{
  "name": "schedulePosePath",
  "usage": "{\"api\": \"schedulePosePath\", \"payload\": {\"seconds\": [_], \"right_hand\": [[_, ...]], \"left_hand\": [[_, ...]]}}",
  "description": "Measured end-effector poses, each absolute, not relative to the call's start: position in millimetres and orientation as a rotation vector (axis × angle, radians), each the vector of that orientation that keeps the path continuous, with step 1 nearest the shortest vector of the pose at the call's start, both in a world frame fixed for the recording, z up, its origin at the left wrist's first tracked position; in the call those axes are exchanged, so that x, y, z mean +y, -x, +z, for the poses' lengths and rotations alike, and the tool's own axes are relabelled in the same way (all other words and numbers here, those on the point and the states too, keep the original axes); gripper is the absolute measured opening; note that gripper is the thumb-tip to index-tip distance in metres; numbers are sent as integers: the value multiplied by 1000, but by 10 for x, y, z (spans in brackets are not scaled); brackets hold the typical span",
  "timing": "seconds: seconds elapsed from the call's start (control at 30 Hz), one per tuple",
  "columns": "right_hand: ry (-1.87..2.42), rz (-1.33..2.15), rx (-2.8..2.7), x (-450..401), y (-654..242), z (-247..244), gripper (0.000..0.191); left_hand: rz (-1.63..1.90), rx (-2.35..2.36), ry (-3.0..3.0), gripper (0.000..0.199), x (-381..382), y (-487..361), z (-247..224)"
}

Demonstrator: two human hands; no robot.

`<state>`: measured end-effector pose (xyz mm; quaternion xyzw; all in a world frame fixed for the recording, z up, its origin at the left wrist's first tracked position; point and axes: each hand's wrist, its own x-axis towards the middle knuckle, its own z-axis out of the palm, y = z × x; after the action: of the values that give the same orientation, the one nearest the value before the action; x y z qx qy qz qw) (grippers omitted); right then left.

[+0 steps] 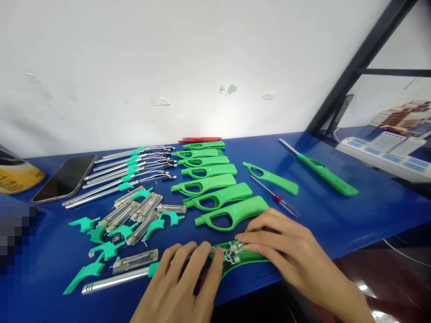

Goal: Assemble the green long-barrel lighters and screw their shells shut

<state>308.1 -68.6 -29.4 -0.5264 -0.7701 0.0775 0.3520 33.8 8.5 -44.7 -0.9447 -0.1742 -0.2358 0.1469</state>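
Observation:
A green lighter half-shell (247, 255) lies open side up at the table's front edge, with white wires (229, 256) and a small clear part (236, 246) inside. My left hand (186, 273) curls over its left end, where a metal lighter tube (116, 281) sticks out; the palm hides the joint between them. With closed fingertips, my right hand (286, 246) grips the shell's right part and presses beside the clear part. Left of my hands lie clear fuel tanks (134, 261) and teal triggers (88, 272). Several green half-shells (232, 211) are lined up just behind.
Metal tubes with wires (111, 190) lie in a row at back left, near a phone (65, 177). To the right are a screwdriver (284, 204), another half-shell (274, 179) and an assembled lighter (326, 175). Red pieces (200, 140) rest by the wall, and a power strip (387, 157) stands far right.

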Motion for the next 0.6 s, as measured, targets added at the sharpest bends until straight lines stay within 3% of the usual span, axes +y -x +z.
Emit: {"api": "schedulePosePath", "payload": {"seconds": [0.17,0.37,0.6], "right_hand": [[1373,245,-1984,-686,-3081,-285,16],[1377,285,-1970,-676,-3091,-279,17],[1383,315,-1936,-666,-3085,-281,17]], "left_hand": [[-649,-514,2724,48,68,-340,-450],[-616,-591,2767,68,35,-381,-461],[-620,-531,2798,67,69,-385,-457]]}}
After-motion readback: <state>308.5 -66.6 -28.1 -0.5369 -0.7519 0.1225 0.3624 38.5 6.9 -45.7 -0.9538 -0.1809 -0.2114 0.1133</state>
